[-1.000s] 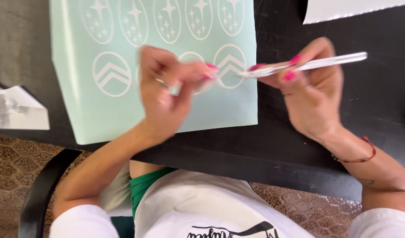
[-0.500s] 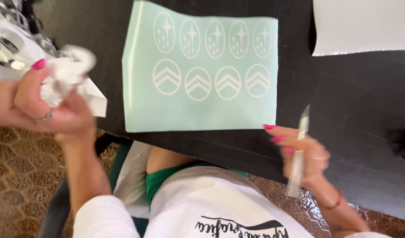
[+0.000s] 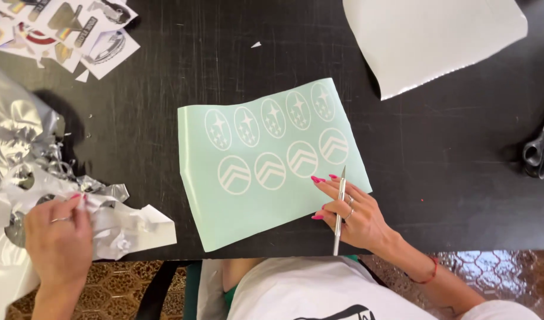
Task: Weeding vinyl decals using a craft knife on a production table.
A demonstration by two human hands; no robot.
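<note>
Meanwhile right hand (image 3: pixel 353 216) grips a craft knife (image 3: pixel 339 212) on the mint sheet (image 3: pixel 266 201).

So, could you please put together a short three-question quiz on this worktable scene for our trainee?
1. True or false: the right hand holds a slim silver craft knife over the mint-green sticker sheet.
2. What is the left hand touching?
A. the scissors
B. the crumpled silver and white scraps
C. the white sheet
3. How many round designs are in the sticker sheet's lower row?

Key: 1 true; 2 B; 3 four.
</note>
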